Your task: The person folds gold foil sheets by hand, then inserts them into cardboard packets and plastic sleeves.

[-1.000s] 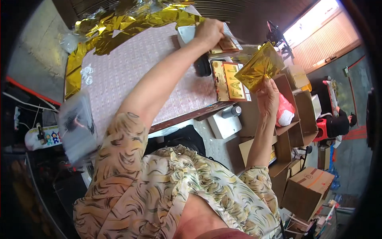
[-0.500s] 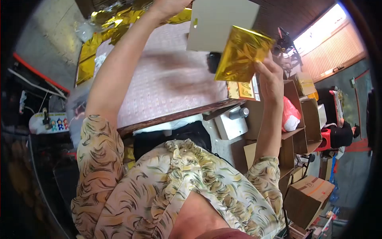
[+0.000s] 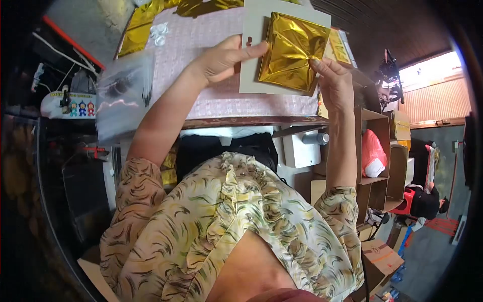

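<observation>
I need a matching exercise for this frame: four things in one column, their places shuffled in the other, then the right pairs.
1. gold foil packet
2. red plastic bag
3. clear plastic bags
4. gray cylinder

A. inside a cardboard box
B. over the pale card
C. by the white box
D. at the table's left end

Pairs: 1-B, 2-A, 3-D, 4-C

1 packet lies on 1 card above the table.

In grip: foil packet, shiny gold. Card behind it, pale grey-white. Beyond: cloth, pale pink, small-patterned. Nearer body: blouse, cream, green-yellow swirls.
</observation>
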A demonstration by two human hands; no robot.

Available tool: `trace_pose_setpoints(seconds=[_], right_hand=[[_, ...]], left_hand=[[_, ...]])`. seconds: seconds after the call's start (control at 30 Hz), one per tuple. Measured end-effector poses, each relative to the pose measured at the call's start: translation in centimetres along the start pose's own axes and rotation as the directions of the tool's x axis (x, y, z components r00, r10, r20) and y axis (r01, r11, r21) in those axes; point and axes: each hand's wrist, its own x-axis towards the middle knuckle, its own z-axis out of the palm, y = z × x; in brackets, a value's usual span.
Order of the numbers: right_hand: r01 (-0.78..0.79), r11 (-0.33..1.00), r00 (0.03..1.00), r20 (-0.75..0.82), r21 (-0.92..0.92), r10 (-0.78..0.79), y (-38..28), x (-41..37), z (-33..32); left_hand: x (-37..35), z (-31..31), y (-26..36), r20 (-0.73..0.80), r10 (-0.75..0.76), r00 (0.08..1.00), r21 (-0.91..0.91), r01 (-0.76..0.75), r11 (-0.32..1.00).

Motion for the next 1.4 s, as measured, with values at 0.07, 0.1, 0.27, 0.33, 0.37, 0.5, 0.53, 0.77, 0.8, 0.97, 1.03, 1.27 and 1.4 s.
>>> trace_pose_setpoints(seconds=[0.07, 0.1, 0.27, 0.33, 0.37, 0.5, 0.53, 0.77, 0.8, 0.97, 1.03, 1.27, 1.4], right_hand=[[-0.032, 0.999, 0.999, -0.01, -0.043, 0.032, 0.7, 0.3, 0.7], [-0.036, 0.992, 0.999, 0.015, -0.121, 0.038, 1.2, 0.6, 0.7], [-0.078, 0.966, 0.995, 0.041, -0.248, 0.091, 2.4, 0.9, 2.5], [-0.056, 0.968, 0.996, 0.054, -0.246, 0.072, 2.9, 1.3, 2.8], [-0.062, 0.957, 0.994, 0.066, -0.283, 0.084, 2.9, 1.4, 3.1], [-0.072, 0.932, 0.992, 0.072, -0.355, 0.104, 3.1, 0.9, 5.2], [-0.077, 0.915, 0.991, 0.069, -0.397, 0.114, 3.1, 0.8, 5.6], [-0.008, 0.911, 1.0, 0.015, -0.411, 0.016, 5.4, 1.2, 6.1], [-0.004, 0.899, 0.999, -0.046, -0.439, -0.018, 5.9, 1.4, 5.9], [-0.265, 0.949, 0.959, 0.057, -0.17, 0.278, 6.5, 1.5, 5.6], [-0.27, 0.944, 0.957, 0.057, -0.188, 0.285, 6.5, 1.4, 6.1], [-0.333, 0.914, 0.933, 0.057, -0.232, 0.355, 6.9, 1.6, 6.3], [-0.363, 0.902, 0.884, 0.221, -0.233, 0.412, 7.6, 1.4, 5.5]], left_hand=[[-1.0, -0.3, -1.2, 0.075, -0.086, 0.993, 0.027, 0.084, 0.996], [-1.0, -0.6, -1.9, 0.061, -0.056, 0.997, 0.033, 0.054, 0.998], [-2.5, -1.6, -3.1, -0.033, -0.029, 0.999, 0.022, 0.03, 0.999], [-2.8, -2.1, -3.2, -0.049, -0.032, 0.998, 0.018, 0.033, 0.999], [-3.1, -2.1, -3.2, -0.089, -0.053, 0.995, 0.005, 0.053, 0.999], [-4.5, -3.0, -4.1, -0.164, -0.084, 0.983, -0.011, 0.083, 0.996], [-4.9, -3.1, -4.1, -0.184, -0.091, 0.979, -0.043, 0.085, 0.995], [-7.1, -3.3, -4.5, -0.251, -0.135, 0.959, -0.129, 0.105, 0.986], [-7.3, -3.2, -4.5, -0.261, -0.127, 0.957, -0.128, 0.096, 0.987], [-8.4, -3.5, -4.4, -0.281, -0.174, 0.944, -0.116, 0.147, 0.982], [-8.6, -3.3, -4.3, -0.309, -0.171, 0.935, -0.08, 0.154, 0.985], [-9.1, -4.0, -5.4, -0.329, -0.187, 0.926, -0.113, 0.158, 0.981], [-9.7, -4.5, -5.6, -0.348, -0.196, 0.917, -0.133, 0.159, 0.978]])
